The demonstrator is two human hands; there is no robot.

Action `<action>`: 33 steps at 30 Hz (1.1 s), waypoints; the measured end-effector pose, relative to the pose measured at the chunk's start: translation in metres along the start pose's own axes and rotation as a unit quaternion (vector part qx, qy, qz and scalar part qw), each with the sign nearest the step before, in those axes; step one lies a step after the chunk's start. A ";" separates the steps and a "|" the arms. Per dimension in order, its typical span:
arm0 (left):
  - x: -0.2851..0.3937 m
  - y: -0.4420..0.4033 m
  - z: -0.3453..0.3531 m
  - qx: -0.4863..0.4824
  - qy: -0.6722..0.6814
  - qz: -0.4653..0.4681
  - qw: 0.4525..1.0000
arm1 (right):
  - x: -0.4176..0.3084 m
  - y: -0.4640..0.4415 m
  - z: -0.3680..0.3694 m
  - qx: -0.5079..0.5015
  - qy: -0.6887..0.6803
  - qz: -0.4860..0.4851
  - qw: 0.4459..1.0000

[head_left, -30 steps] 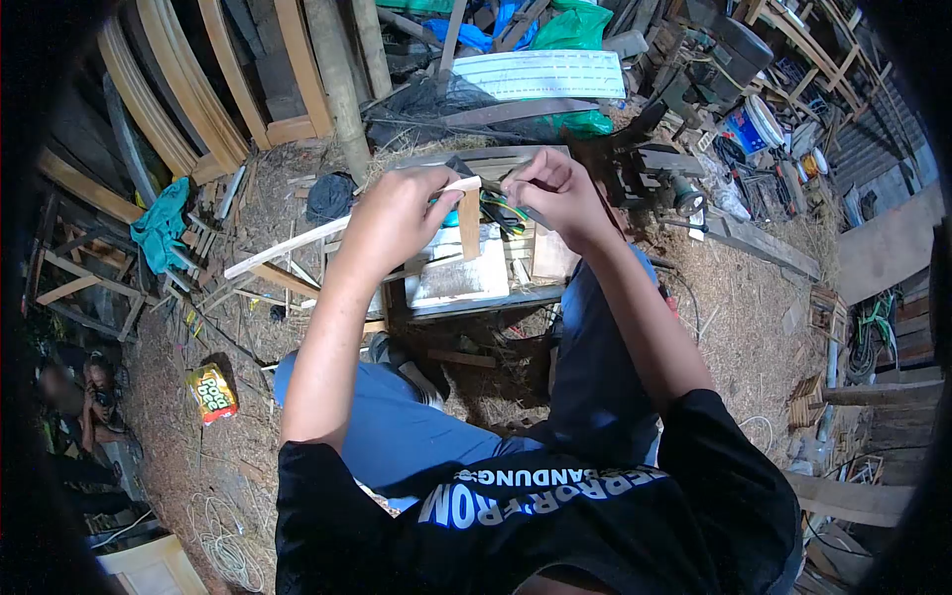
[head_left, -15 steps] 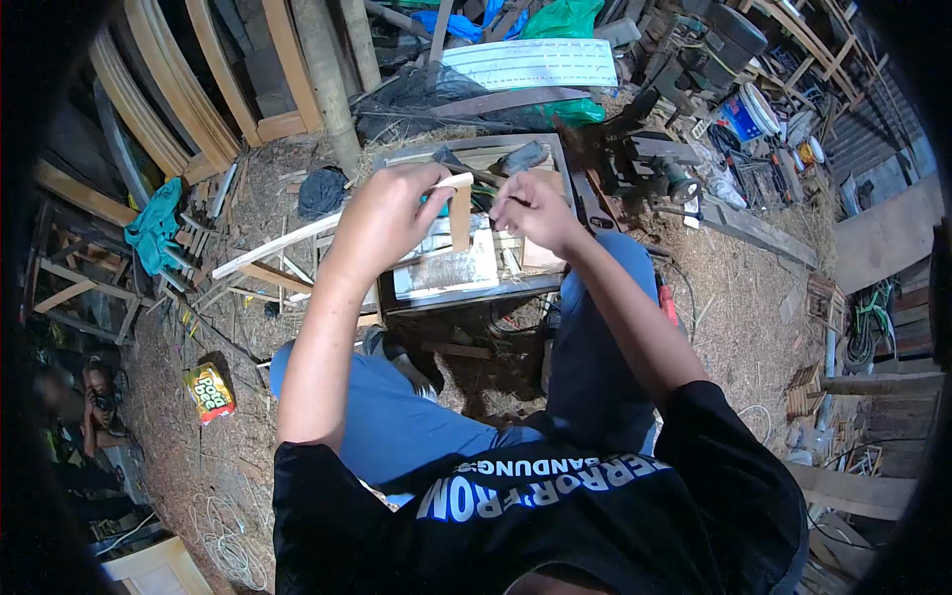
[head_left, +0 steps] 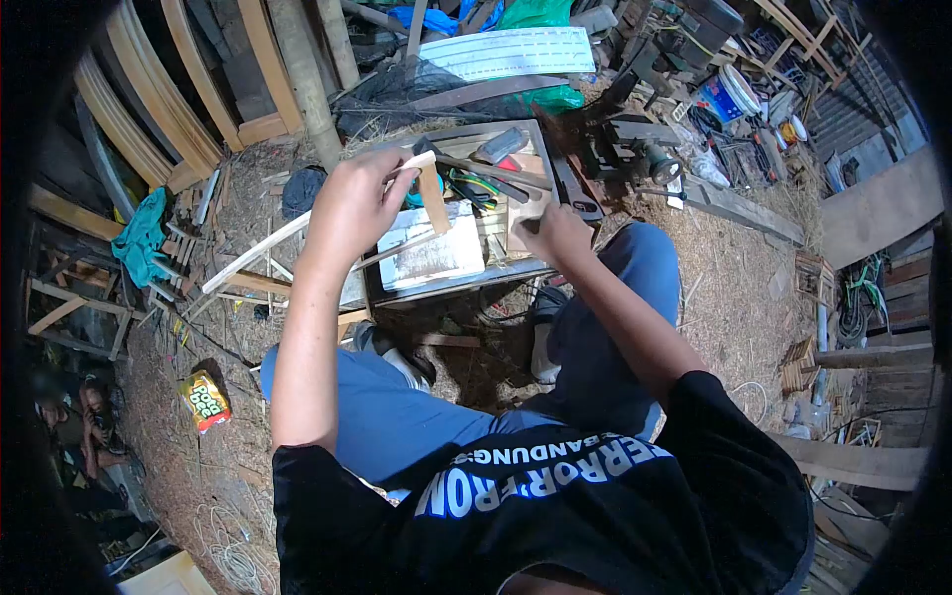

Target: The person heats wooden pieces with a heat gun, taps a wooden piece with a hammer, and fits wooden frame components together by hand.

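My left hand (head_left: 355,203) is closed around a slim pale wooden strip (head_left: 260,250), whose end shows past my fingers. A short flat wooden piece (head_left: 434,201) hangs at an angle from that end, above a white, worn board (head_left: 431,253) on the low work table. Over on the table's right side, my right hand (head_left: 563,238) is curled downward beside a light wooden block (head_left: 526,216). Its fingertips are partly hidden, and what they grip, if anything, does not show. Behind the hands lie a hammer (head_left: 496,171) and green-handled pliers (head_left: 483,188).
A handsaw (head_left: 580,203) lies along the table's right edge, with a dark metal vise (head_left: 635,159) beyond. Wooden frames (head_left: 164,89) lean at the upper left. A yellow snack bag (head_left: 205,401) lies on the sawdust floor. Another person (head_left: 94,421) sits at far left.
My right hand has moved away from the left, going right and down to the table's right side. My left hand still holds the strip. The view has shifted slightly.
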State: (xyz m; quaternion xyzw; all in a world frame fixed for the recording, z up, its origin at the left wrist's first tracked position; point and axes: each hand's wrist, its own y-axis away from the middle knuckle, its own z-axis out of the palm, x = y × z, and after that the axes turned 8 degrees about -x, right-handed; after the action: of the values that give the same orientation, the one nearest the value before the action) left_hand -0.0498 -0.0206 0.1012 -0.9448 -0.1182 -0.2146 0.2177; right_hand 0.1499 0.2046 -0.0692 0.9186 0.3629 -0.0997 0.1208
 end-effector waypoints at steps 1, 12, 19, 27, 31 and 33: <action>0.001 0.001 0.001 -0.003 -0.002 0.004 1.000 | 0.005 0.002 0.005 -0.001 0.023 0.010 1.000; 0.001 0.008 0.004 0.028 -0.018 0.030 0.999 | -0.004 0.027 0.046 0.226 0.107 -0.049 0.967; -0.003 0.038 -0.024 0.052 0.017 -0.026 0.998 | -0.022 0.095 0.111 -0.148 -0.100 -0.319 0.931; -0.006 0.094 -0.036 0.153 0.008 -0.076 0.985 | -0.022 0.105 0.238 -0.251 -0.038 -0.199 0.947; -0.004 0.109 -0.040 0.179 -0.004 -0.111 0.978 | -0.002 0.113 0.303 -0.192 -0.068 -0.141 0.969; -0.007 0.112 -0.040 0.167 -0.011 -0.108 0.980 | 0.006 0.117 0.328 -0.195 -0.080 -0.076 0.975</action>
State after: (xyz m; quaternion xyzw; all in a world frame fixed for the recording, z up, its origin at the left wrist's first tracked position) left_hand -0.0341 -0.1380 0.0899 -0.8792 -0.2563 -0.2039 0.3462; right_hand 0.2036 0.0292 -0.3653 0.8362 0.4334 -0.1090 0.3179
